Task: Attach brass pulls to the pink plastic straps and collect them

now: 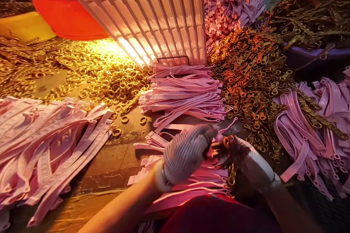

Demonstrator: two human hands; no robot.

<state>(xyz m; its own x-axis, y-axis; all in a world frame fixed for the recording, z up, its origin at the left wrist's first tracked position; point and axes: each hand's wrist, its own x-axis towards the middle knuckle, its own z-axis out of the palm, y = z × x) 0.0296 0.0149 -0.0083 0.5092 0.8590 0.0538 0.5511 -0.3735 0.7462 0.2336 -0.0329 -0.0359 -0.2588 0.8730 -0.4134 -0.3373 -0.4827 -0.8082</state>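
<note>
My left hand (pixel 186 153), in a white knit glove, is curled with its fingertips pinched at the end of a pink strap (pixel 220 137). My right hand (pixel 246 160), also gloved, is closed round a bunch of brass chain pieces with rings (pixel 231 145), right against the left fingertips. Both hands meet above a stack of flat pink straps (pixel 180 169) lying in front of me.
A neat pile of pink straps (pixel 186 94) lies ahead. Loose gold rings (pixel 104 72) spread to the left, dark brass chains (pixel 251 76) to the right. More pink straps (pixel 41 145) lie far left and far right. A ribbed lit panel (pixel 158 14) and a red tub (pixel 65 11) stand behind.
</note>
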